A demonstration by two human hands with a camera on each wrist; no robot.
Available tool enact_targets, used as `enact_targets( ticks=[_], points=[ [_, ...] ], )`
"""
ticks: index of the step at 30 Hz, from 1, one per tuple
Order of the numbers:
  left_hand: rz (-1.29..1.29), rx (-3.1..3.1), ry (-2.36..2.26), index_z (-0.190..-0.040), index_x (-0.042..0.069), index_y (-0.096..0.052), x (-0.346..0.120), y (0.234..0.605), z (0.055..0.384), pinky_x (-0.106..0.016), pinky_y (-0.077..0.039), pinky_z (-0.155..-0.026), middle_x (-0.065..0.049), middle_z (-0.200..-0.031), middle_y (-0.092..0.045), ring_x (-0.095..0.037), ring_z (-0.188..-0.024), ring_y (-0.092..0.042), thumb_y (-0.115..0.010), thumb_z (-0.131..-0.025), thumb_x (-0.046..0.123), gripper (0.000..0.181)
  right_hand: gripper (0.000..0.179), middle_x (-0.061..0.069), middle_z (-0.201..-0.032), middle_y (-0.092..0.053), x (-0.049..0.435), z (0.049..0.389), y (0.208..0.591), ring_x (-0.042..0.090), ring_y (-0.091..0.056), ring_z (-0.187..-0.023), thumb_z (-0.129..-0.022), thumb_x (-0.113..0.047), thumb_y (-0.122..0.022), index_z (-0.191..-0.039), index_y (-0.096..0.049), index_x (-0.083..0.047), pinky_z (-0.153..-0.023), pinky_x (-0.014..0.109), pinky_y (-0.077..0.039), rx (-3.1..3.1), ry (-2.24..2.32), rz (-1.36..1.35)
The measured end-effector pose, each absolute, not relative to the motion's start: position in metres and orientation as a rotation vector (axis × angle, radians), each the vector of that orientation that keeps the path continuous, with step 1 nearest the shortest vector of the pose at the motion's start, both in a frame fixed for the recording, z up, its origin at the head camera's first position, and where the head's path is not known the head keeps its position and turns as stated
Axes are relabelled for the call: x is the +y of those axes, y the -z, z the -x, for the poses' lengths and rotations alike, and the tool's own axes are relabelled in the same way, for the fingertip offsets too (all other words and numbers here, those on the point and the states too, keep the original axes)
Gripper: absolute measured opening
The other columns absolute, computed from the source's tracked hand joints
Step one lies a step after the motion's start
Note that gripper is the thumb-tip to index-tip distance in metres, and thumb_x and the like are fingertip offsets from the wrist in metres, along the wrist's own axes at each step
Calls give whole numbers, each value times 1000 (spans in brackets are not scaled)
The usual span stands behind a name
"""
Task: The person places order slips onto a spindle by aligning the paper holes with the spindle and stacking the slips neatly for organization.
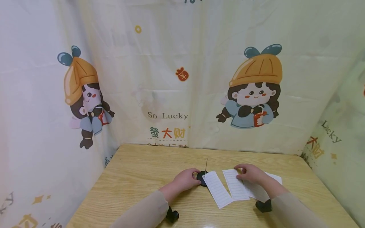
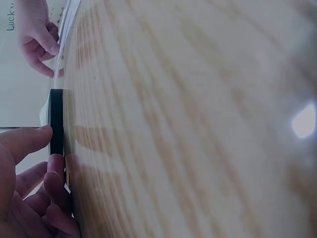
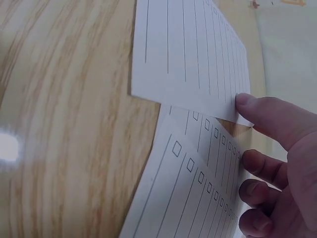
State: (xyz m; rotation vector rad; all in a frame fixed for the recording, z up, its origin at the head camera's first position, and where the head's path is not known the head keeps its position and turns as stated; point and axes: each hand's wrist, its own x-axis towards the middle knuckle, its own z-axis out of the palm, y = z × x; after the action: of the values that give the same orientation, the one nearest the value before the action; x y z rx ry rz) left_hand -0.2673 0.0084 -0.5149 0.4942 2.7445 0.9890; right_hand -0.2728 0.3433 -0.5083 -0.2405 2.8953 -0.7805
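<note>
My left hand grips the round black base of a paper spike, the thumb against the base's rim in the left wrist view. A thin metal needle rises upright from this base. One corner of a lined white paper slip overlaps the base beside the needle; whether the needle pierces it I cannot tell. With my right hand I pinch the far corner of a second lined slip, thumb on top. Further paper slips with small checkboxes lie under and beside that hand, partly hidden.
All of this is on a wood-grain table. Behind and beside the table hangs a pale printed curtain with cartoon figures. A black device sits at each wrist, above the tabletop.
</note>
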Motion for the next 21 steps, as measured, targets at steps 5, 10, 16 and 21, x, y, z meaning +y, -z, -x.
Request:
enact_targets(
  ticks=[5,10,16,21],
  points=[
    [-507,2749,-990,-123,16,-67,8,514,267,-29,-40,-59,6,-71,-56,-11,-61,-50,-80,-83,27,43,35,3,-80,-49,343,274,508,19,-46,-74,-83,-21,-80,-113,-65,-13,-66,35,-36,2869,818,298],
    [-508,2754,-982,-123,17,-67,8,514,266,-29,-40,-59,6,-71,-56,-10,-62,-50,-79,-83,28,43,32,2,-78,-48,343,274,507,18,-46,-74,-82,-17,-81,-106,-60,-9,-66,34,-36,2832,872,358],
    [-493,2759,-974,-123,18,-67,8,514,266,-29,-40,-59,6,-71,-56,-10,-62,-50,-79,-83,29,43,31,2,-79,-49,345,275,507,18,-47,-74,-81,-14,-81,-100,-57,-6,-66,32,-38,2802,900,403],
    [-494,2762,-964,-122,17,-67,8,513,266,-29,-39,-58,6,-71,-56,-11,-62,-51,-80,-83,28,43,37,3,-80,-49,346,277,509,19,-47,-76,-80,-16,-82,-106,-58,-5,-68,35,-38,2803,874,359]
  ],
)
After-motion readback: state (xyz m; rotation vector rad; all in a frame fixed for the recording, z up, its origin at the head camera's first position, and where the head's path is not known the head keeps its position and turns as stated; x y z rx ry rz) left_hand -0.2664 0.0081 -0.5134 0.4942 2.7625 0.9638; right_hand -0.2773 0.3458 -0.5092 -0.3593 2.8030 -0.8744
